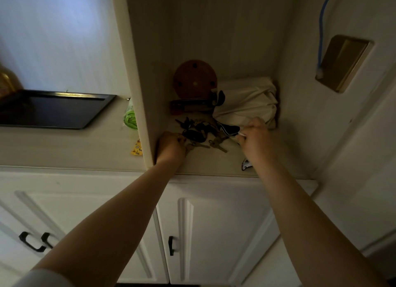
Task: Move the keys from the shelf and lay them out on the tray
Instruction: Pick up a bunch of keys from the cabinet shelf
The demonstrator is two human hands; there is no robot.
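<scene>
A tangle of keys (197, 132) with black fobs and brass blades lies on the shelf floor inside a cream cabinet niche. My left hand (171, 146) curls over the left end of the pile, fingers on a brass key. My right hand (255, 136) pinches a small white tag or cord at the right end of the pile, beside a black fob (230, 129). The black tray (53, 110) lies on the counter to the left, outside the niche, with nothing visible on it.
Behind the keys stand a round wooden disc (195, 79), a dark case (189, 106) and a cream cloth bag (248, 100). A green bundle (130, 117) and a yellow tag (137, 148) lie by the niche's left wall (137, 94). White cupboard doors (210, 233) hang below.
</scene>
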